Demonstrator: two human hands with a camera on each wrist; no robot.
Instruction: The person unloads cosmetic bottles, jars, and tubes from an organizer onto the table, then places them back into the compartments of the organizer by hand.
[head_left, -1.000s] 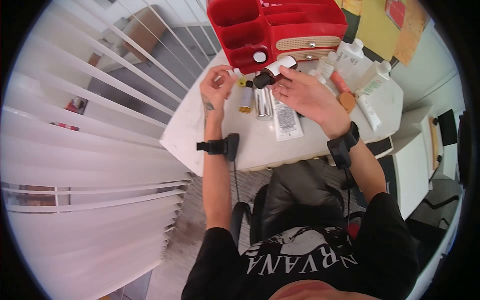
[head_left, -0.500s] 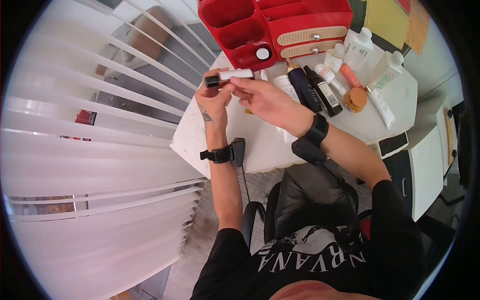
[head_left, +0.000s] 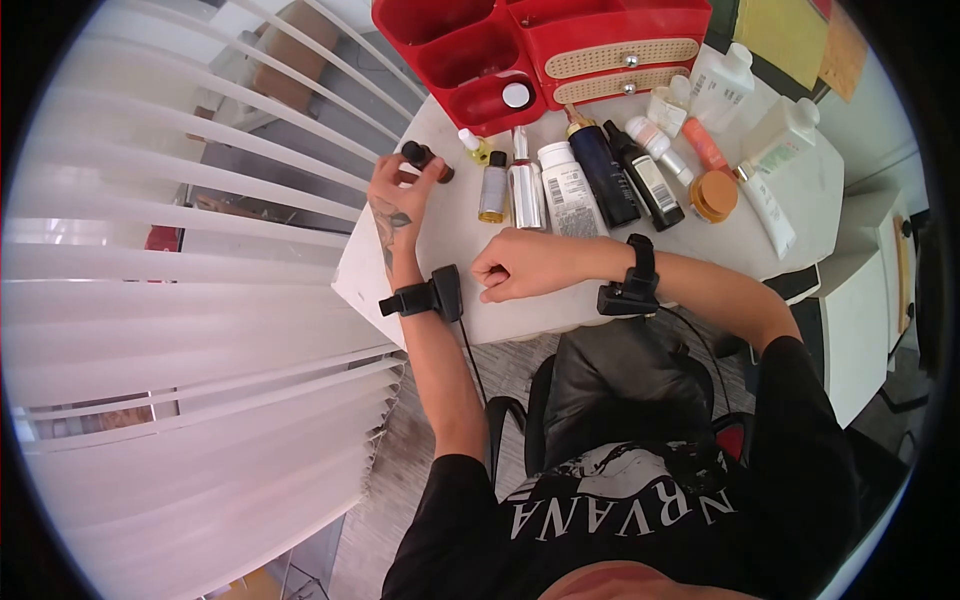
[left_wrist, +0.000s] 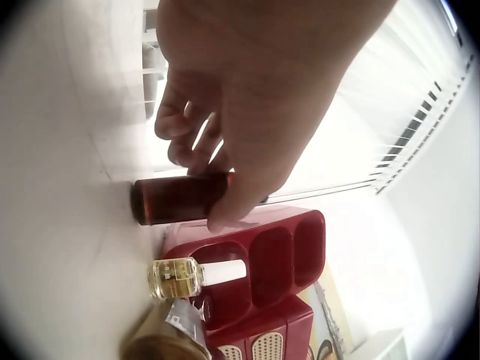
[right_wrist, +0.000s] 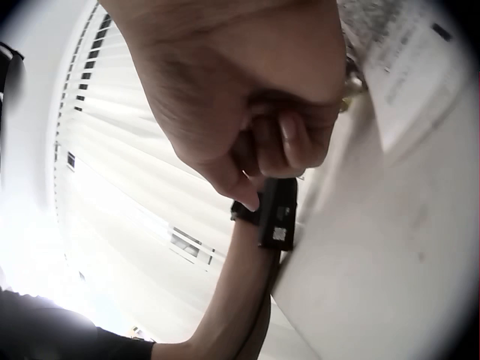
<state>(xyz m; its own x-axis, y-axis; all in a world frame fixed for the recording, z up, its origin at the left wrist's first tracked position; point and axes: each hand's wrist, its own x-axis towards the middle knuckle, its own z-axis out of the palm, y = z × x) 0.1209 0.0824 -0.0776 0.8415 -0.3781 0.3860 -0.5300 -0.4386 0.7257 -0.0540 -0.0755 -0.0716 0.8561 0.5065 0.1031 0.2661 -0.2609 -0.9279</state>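
In the head view my left hand (head_left: 396, 205) is at the table's left side, pinching a small dark brown bottle (head_left: 442, 172) with a black cap. The left wrist view has the brown bottle (left_wrist: 176, 199) upright, its base at the table top and the thumb and fingers round its upper part. Just right of it are a small yellow bottle (head_left: 478, 152) with a white cap and a black-capped bottle (head_left: 492, 192) of amber liquid. My right hand (head_left: 535, 265) is over the table's front part, fingers curled in with nothing between them.
A red organizer (head_left: 560, 38) with drawers stands at the back, a white-capped item (head_left: 516, 96) in one compartment. Right of the silver bottle (head_left: 527, 195), several bottles, a white tube (head_left: 768, 215) and an orange-brown jar (head_left: 713, 198) stretch across the table. Blinds (head_left: 200, 330) hang along the left.
The brown bottle passed from my right hand to my left and came down at the table's left side. My right hand drew back towards the front edge and its fingers curled in.
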